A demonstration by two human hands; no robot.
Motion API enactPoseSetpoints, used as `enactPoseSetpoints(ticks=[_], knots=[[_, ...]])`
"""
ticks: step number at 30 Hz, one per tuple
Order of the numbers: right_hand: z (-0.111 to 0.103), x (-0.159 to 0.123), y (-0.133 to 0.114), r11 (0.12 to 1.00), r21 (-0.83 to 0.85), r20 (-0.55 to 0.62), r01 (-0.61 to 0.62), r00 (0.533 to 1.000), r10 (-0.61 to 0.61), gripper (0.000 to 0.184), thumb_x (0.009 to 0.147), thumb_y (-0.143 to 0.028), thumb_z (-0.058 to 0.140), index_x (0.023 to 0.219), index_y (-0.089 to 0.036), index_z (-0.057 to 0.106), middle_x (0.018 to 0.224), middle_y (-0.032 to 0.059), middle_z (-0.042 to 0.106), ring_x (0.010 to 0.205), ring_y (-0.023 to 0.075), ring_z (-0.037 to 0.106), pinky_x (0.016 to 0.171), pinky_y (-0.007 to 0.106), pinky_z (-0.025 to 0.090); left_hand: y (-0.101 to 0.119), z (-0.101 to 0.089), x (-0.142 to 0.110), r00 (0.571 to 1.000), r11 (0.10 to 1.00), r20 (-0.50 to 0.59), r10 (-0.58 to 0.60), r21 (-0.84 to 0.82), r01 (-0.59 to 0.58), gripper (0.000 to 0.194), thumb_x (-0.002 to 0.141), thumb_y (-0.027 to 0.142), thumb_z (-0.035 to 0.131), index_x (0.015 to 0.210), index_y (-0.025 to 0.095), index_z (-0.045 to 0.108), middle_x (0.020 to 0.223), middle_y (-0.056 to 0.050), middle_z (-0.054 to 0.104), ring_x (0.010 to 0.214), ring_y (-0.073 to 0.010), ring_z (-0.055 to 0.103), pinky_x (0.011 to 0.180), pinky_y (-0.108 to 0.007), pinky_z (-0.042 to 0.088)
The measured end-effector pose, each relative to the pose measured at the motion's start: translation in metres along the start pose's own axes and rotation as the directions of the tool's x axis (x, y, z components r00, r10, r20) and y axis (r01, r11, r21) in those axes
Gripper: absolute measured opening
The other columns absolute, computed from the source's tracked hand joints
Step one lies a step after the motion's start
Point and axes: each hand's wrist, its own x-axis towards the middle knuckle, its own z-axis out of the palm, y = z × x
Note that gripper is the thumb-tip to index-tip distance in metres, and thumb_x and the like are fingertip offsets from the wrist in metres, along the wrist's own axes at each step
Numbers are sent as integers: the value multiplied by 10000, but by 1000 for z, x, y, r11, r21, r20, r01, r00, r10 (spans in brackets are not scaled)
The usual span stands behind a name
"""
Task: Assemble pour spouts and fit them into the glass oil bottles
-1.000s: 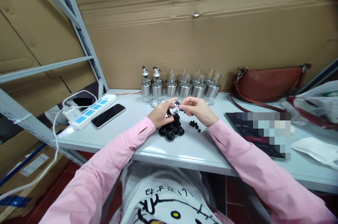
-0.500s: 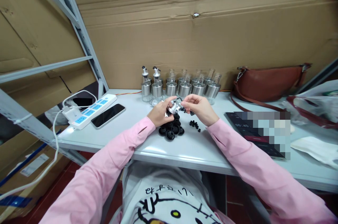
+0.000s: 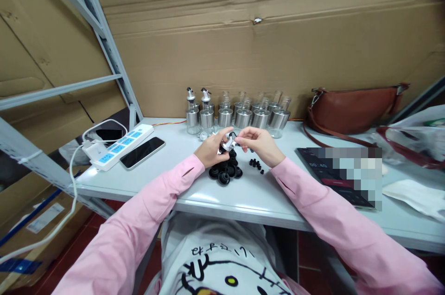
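My left hand (image 3: pixel 211 150) is closed around a silver-and-white bottle pourer (image 3: pixel 227 144) with a black flip lever, held above the table. The fingertips of my right hand (image 3: pixel 261 144) pinch at the pourer's spout end; whatever small piece lies between them is hidden. Under my left hand is a pile of black ribbed stoppers (image 3: pixel 224 176), partly covered by it. Several small black caps (image 3: pixel 255 163) lie loose below my right hand. Behind both hands stand rows of glass bottles with steel sleeves (image 3: pixel 244 119); at the left, bottles (image 3: pixel 207 117) carry pourers.
On the left lie a phone (image 3: pixel 143 153) and a white power strip (image 3: pixel 122 146) with a cable. A brown handbag (image 3: pixel 342 112), a tablet (image 3: pixel 318 169) and a white cloth-like item (image 3: pixel 413 195) are on the right. Cardboard (image 3: pixel 222 49) stands behind the table.
My right fingertips have moved slightly left, closer against the pourer's spout. The pourer seems turned a little in my left hand, which stays in place.
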Motion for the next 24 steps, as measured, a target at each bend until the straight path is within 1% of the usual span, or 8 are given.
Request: enactPoseSetpoints(ticks=[4, 6, 12, 19, 21, 24], knots=[[0, 0, 2, 999, 34, 23, 0, 1000, -1, 377, 537, -412, 791, 677, -155, 554, 506, -47, 542, 417, 66, 452, 433, 224, 371, -2, 1, 0, 1000, 1000, 13, -27, 2, 27, 814, 664, 110, 573, 1384, 190, 202, 894, 5, 549, 765, -121, 536, 774, -240, 455], [0, 1, 3, 998, 62, 27, 2, 1000, -4, 384, 528, -395, 799, 702, -156, 553, 520, -49, 549, 421, 66, 459, 435, 222, 378, -2, 1, 0, 1000, 1000, 8, -15, 3, 15, 830, 666, 105, 575, 1394, 185, 185, 916, -5, 553, 801, -130, 547, 788, -246, 456], [0, 2, 4, 998, 67, 38, 0, 999, -3, 380, 525, -381, 803, 716, -155, 564, 553, -41, 568, 439, 67, 471, 450, 229, 395, -2, 0, 1, 998, 998, 16, 54, 41, -55, 692, 687, 97, 569, 1325, 181, 316, 993, -47, 551, 903, -168, 559, 803, -285, 469], [0, 2, 5, 998, 64, 40, 0, 999, -3, 380, 519, -374, 806, 714, -151, 567, 563, -36, 574, 447, 65, 471, 465, 229, 390, -1, -1, 1, 997, 996, -3, 79, 36, -79, 654, 678, 84, 574, 1288, 163, 354, 975, -45, 564, 890, -161, 565, 786, -273, 470], [0, 2, 5, 998, 57, 39, 8, 999, -11, 379, 518, -377, 805, 711, -153, 567, 560, -38, 569, 448, 65, 467, 466, 229, 387, -1, -1, 1, 997, 996, 0, 73, 41, -73, 638, 676, 88, 569, 1277, 164, 368, 974, -42, 573, 879, -157, 570, 774, -265, 468], [0, 2, 5, 999, 38, 39, 20, 999, -21, 381, 520, -390, 802, 710, -157, 568, 548, -44, 556, 451, 65, 459, 468, 230, 384, 0, -2, 0, 999, 996, 13, 32, 86, -33, 625, 675, 119, 576, 1268, 174, 385, 968, -32, 599, 840, -153, 585, 767, -264, 462]])
